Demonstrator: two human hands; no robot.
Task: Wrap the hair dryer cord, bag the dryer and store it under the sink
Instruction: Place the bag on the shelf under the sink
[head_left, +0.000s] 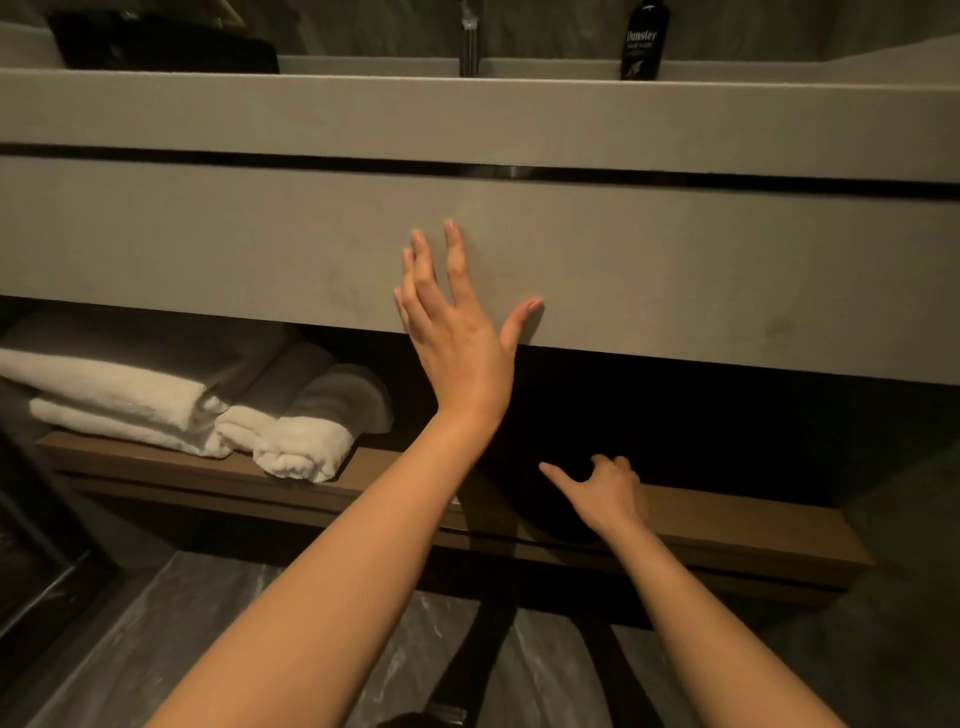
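My left hand (457, 332) lies flat against the grey drawer front (208, 244) of the vanity, fingers spread, holding nothing. Lower down, my right hand (608, 493) reaches into the dark space under the sink, thumb stretched left and fingers loosely curled. It sits on top of a rounded black bag (535, 512) that rests on the wooden shelf (753, 540). The bag blends into the shadow, so its outline is unclear. No hair dryer or cord can be seen.
Folded white towels (130, 400) and rolled towels (306, 431) fill the left of the shelf. On the counter above are a faucet (469, 41), a black soap bottle (644, 41) and a black object (166, 47). Marbled floor (234, 623) lies below.
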